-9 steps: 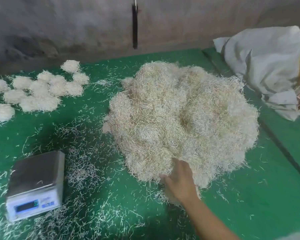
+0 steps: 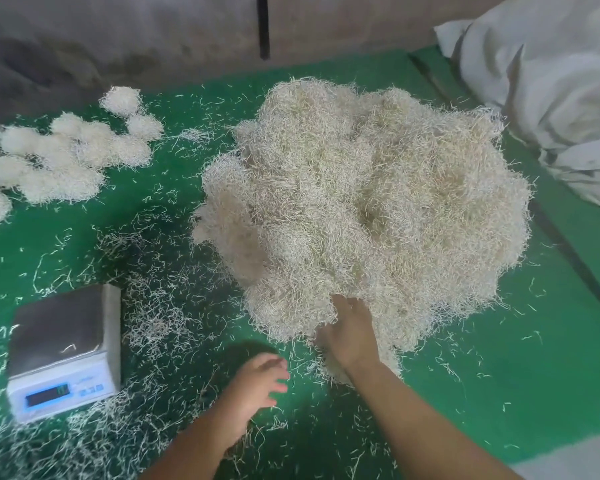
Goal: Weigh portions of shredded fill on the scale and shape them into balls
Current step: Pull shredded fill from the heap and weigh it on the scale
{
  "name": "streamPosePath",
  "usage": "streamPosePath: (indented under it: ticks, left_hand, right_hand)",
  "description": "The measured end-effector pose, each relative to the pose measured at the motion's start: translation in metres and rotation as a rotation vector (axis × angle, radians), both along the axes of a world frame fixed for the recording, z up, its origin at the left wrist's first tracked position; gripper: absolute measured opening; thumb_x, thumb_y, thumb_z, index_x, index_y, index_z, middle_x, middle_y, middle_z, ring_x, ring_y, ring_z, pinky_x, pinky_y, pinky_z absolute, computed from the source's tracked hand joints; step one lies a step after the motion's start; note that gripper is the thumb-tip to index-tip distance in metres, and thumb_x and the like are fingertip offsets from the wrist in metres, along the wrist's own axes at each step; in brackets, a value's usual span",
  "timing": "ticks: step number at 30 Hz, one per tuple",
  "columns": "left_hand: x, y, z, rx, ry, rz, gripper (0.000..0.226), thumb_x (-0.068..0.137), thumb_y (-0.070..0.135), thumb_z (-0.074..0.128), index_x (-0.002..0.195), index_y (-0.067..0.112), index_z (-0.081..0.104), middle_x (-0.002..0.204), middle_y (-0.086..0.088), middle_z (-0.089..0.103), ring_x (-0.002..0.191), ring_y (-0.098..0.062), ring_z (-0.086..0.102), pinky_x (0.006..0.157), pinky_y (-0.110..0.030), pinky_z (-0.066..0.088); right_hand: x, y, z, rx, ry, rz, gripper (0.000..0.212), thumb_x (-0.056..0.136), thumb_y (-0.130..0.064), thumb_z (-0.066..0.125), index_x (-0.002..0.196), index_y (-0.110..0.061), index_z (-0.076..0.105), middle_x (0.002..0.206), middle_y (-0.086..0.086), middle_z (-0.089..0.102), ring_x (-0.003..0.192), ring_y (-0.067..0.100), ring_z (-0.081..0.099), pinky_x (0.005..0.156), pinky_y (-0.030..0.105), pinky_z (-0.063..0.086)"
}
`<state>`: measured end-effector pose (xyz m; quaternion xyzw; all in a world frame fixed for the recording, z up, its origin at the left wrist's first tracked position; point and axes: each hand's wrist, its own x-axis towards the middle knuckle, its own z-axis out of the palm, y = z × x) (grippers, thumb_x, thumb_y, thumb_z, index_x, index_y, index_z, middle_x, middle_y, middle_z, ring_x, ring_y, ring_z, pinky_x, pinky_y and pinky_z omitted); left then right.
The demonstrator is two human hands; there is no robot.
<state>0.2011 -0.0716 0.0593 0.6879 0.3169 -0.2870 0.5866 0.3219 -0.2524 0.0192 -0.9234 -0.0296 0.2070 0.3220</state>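
From the head camera, a big fluffy pile of shredded fill (image 2: 371,209) sits on the green desk (image 2: 499,375). The fill is pale cream and made of thin, curly strips, all tangled like dry noodles. The pile is wide and bumpy, with a dip near its middle.

At the far left lie the finished balls (image 2: 66,157). They are round, soft and fuzzy, and they touch each other in a bunch. The ones at the left edge are cut off. Loose strips are scattered all over the desk, most thickly between the pile and the scale (image 2: 63,355).

The scale is a small white box with a flat, shiny metal top and a dark screen on its front. Its top has only a strip or two on it. The numbers on the screen are too small to read.

The right hand (image 2: 352,336) reaches forward into the near edge of the pile. Its fingers are pushed into the fill and hidden, so I cannot tell if they are gripping it. The left hand (image 2: 257,389) hovers low over the desk, just beside the right wrist. Its fingers are loose and spread, holding nothing. It looks a bit blurry.

A crumpled grey sack (image 2: 548,98) lies at the far right, partly cut off.
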Motion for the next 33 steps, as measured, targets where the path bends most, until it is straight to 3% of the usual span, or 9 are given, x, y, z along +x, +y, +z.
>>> streamPosePath:
  ticks: [2, 6, 10, 15, 19, 22, 25, 30, 33]
  left_hand:
    - [0.022, -0.011, 0.000, -0.055, -0.024, 0.080, 0.031, 0.106, 0.042, 0.055, 0.134, 0.029, 0.055, 0.127, 0.006, 0.067, 0.107, -0.013, 0.071, 0.093, -0.035, 0.060]
    - [0.048, -0.021, -0.002, -0.240, -0.047, 0.280, 0.037, 0.101, 0.049, 0.060, 0.134, 0.039, 0.048, 0.139, 0.008, 0.056, 0.119, -0.019, 0.066, 0.098, -0.047, 0.058]
    - [0.052, -0.024, -0.003, -0.395, -0.029, 0.455, 0.044, 0.091, 0.057, 0.071, 0.130, 0.045, 0.054, 0.141, -0.002, 0.050, 0.124, -0.028, 0.064, 0.096, -0.055, 0.059]
    - [0.053, -0.022, 0.015, -0.661, -0.035, 0.597, 0.039, 0.085, 0.061, 0.080, 0.121, 0.050, 0.071, 0.146, -0.013, 0.057, 0.124, -0.038, 0.066, 0.096, -0.063, 0.055]
    - [0.051, -0.009, 0.037, -0.798, -0.040, 0.531, 0.049, 0.107, 0.051, 0.054, 0.148, 0.024, 0.059, 0.157, -0.016, 0.049, 0.145, -0.034, 0.048, 0.111, -0.051, 0.048]
    - [0.039, 0.005, 0.030, -0.428, -0.149, 0.349, 0.061, 0.087, 0.017, 0.082, 0.139, 0.038, 0.057, 0.153, -0.004, 0.052, 0.135, -0.015, 0.055, 0.106, -0.037, 0.054]
    - [0.035, 0.017, 0.033, -0.245, -0.153, 0.421, 0.081, 0.082, 0.017, 0.086, 0.145, 0.044, 0.043, 0.139, 0.027, 0.047, 0.115, 0.021, 0.051, 0.095, -0.001, 0.041]
    - [0.020, 0.026, 0.028, -0.107, -0.171, 0.377, 0.097, 0.076, 0.010, 0.087, 0.142, 0.051, 0.030, 0.148, 0.023, 0.039, 0.125, 0.007, 0.037, 0.088, 0.016, 0.016]
    - [0.011, 0.030, 0.031, -0.121, -0.186, 0.315, 0.098, 0.076, 0.004, 0.086, 0.139, 0.056, 0.031, 0.139, 0.032, 0.032, 0.124, 0.007, 0.039, 0.082, 0.016, 0.021]
  right_hand:
    - [0.002, -0.002, -0.002, 0.024, -0.010, 0.003, 0.073, 0.089, -0.020, 0.076, 0.155, -0.029, 0.046, 0.151, 0.008, 0.045, 0.108, -0.005, 0.040, 0.097, 0.017, 0.036]
    - [0.001, -0.004, 0.003, 0.054, -0.032, 0.053, 0.069, 0.090, -0.024, 0.077, 0.154, -0.026, 0.051, 0.156, 0.005, 0.045, 0.137, 0.014, 0.041, 0.119, 0.027, 0.030]
    - [-0.011, -0.003, 0.013, 0.123, -0.070, 0.129, 0.064, 0.091, -0.020, 0.074, 0.152, -0.027, 0.054, 0.156, -0.003, 0.040, 0.128, 0.002, 0.040, 0.109, 0.004, 0.029]
    - [-0.034, 0.011, 0.046, 0.248, -0.145, 0.243, 0.053, 0.086, -0.016, 0.071, 0.138, -0.024, 0.063, 0.153, -0.002, 0.042, 0.148, 0.016, 0.033, 0.122, 0.024, 0.030]
    - [-0.051, 0.023, 0.069, 0.298, -0.226, 0.377, 0.045, 0.088, -0.026, 0.065, 0.132, -0.025, 0.062, 0.145, -0.008, 0.047, 0.141, 0.011, 0.039, 0.120, 0.037, 0.039]
    - [-0.055, 0.020, 0.077, 0.302, -0.238, 0.431, 0.054, 0.094, -0.033, 0.065, 0.146, -0.029, 0.053, 0.151, -0.011, 0.047, 0.146, 0.003, 0.033, 0.127, 0.037, 0.030]
    - [-0.058, 0.004, 0.076, 0.261, -0.233, 0.409, 0.072, 0.096, -0.050, 0.069, 0.158, -0.046, 0.034, 0.163, -0.023, 0.033, 0.153, -0.005, 0.021, 0.129, 0.034, 0.021]
    - [-0.053, -0.023, 0.045, 0.077, -0.089, 0.337, 0.110, 0.087, -0.050, 0.080, 0.167, -0.048, 0.004, 0.166, -0.015, 0.035, 0.150, 0.008, 0.037, 0.126, 0.040, 0.030]
    - [-0.046, -0.032, 0.025, -0.125, -0.077, 0.338, 0.096, 0.087, -0.022, 0.080, 0.163, -0.045, 0.026, 0.145, -0.010, 0.059, 0.129, 0.012, 0.056, 0.118, 0.040, 0.044]
